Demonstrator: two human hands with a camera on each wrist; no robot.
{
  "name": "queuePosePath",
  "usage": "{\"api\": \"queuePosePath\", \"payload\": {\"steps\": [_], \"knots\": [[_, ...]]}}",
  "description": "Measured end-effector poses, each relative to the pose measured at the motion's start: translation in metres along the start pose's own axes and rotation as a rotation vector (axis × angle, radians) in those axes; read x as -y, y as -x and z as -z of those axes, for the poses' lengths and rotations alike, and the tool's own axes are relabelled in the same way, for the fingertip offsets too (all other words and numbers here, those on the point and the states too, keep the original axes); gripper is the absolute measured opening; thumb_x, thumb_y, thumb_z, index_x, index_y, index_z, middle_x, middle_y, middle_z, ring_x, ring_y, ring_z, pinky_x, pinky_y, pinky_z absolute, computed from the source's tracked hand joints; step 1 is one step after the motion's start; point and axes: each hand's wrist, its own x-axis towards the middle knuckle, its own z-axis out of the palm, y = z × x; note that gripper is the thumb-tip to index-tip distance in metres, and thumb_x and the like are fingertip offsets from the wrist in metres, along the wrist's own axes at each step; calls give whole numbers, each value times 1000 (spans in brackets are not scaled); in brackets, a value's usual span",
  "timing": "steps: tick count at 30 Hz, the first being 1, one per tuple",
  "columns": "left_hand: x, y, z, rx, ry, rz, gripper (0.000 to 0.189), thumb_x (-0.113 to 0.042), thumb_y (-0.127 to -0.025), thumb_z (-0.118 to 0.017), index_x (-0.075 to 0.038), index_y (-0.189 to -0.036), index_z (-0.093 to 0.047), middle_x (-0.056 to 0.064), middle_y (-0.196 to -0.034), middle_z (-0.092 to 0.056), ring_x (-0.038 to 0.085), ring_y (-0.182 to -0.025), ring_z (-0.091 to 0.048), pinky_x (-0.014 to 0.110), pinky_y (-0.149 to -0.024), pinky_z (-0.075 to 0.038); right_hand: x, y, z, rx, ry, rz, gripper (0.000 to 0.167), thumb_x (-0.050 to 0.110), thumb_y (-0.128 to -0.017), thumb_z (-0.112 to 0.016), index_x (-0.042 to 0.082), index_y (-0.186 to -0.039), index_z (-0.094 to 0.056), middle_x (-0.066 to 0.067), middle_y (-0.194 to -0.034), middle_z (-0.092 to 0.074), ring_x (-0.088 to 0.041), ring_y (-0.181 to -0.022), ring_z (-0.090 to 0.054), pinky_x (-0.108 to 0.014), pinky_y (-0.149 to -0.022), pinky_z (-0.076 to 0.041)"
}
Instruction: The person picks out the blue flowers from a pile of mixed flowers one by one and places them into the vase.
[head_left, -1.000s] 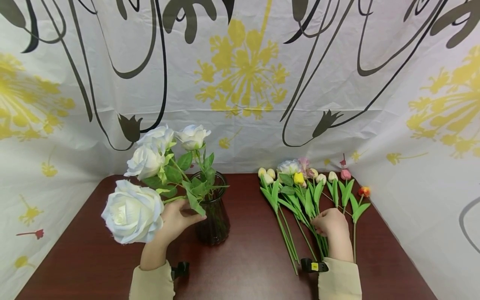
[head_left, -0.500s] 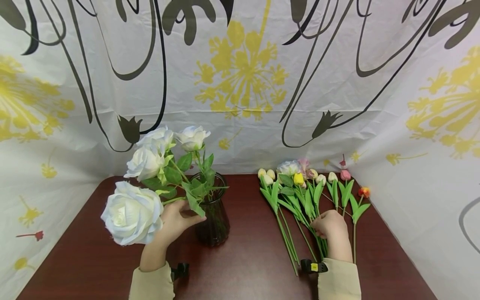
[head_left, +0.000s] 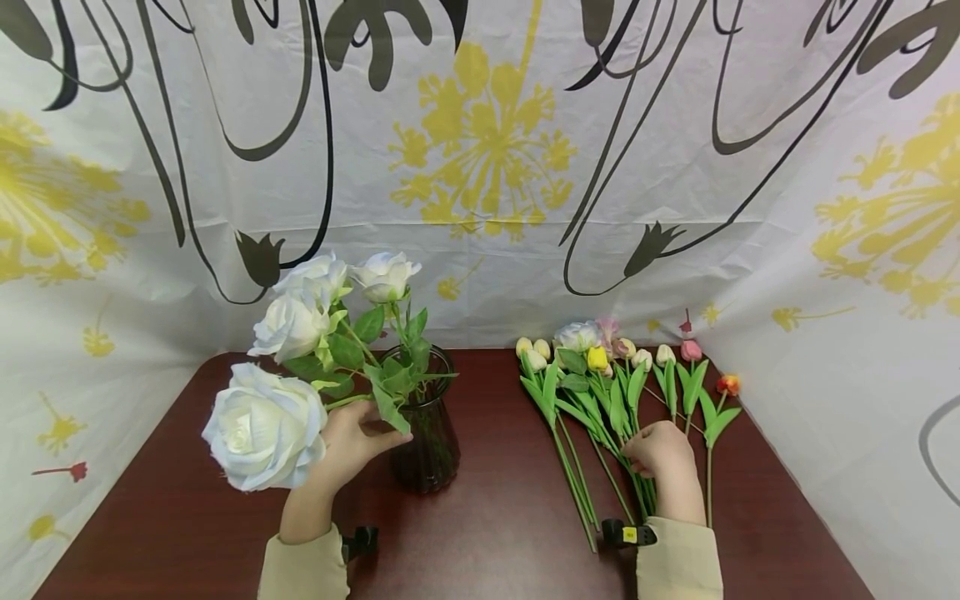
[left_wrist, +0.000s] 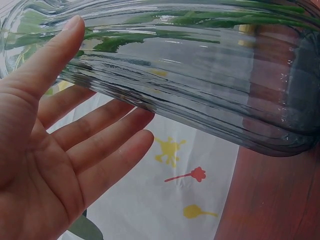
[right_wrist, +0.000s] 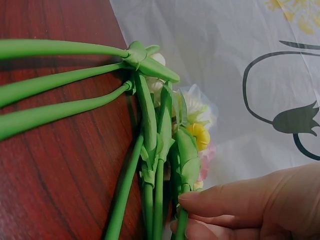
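My left hand (head_left: 348, 442) is at the dark glass vase (head_left: 425, 446), just under its rim. In the left wrist view the thumb lies across the ribbed glass and the fingertips reach its other side. White roses (head_left: 266, 425) with pale blue edges lean left out of the vase, one large bloom overlapping my wrist. On the right, my right hand (head_left: 663, 454) bends down over a bunch of artificial tulips. Its thumb and forefinger pinch a green tulip stem (right_wrist: 186, 191) just below its leaves, seen in the right wrist view.
Cream tulips (head_left: 534, 354) lie left of the right hand, their stems pointing toward me. A yellow tulip (head_left: 597, 357), a pale blue bloom (head_left: 577, 335) and an orange tulip (head_left: 727, 383) lie among the others on the dark red table (head_left: 510, 517). Patterned cloth (head_left: 480, 283) hangs behind.
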Motion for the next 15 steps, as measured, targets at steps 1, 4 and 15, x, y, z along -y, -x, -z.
{"api": "queuePosePath", "payload": {"steps": [1,4,15], "knots": [[0,0,0,1,4,0,45,-25,-73,-85,-7,-110,-68,7,-99,-71,18,-82,-68,35,-72,-56,0,0,0,1,-1,-2,19,5,-84,-66,-3,-66,-67,-9,-54,-61,-21,-49,-59,-33,-49,-50],[0,0,0,2,11,-3,45,-24,-73,-85,-6,-111,-68,7,-99,-71,19,-82,-68,34,-72,-56,0,0,0,7,-3,-1,20,6,-84,-66,-3,-66,-66,-9,-55,-61,-21,-50,-59,-34,-49,-51],[0,0,0,1,19,-12,45,-23,-73,-85,-6,-111,-68,8,-99,-71,19,-83,-69,34,-72,-56,1,-1,3,23,-2,21,16,4,-85,-65,-6,-74,-70,-8,-56,-61,-19,-51,-60,-34,-52,-54]]}}
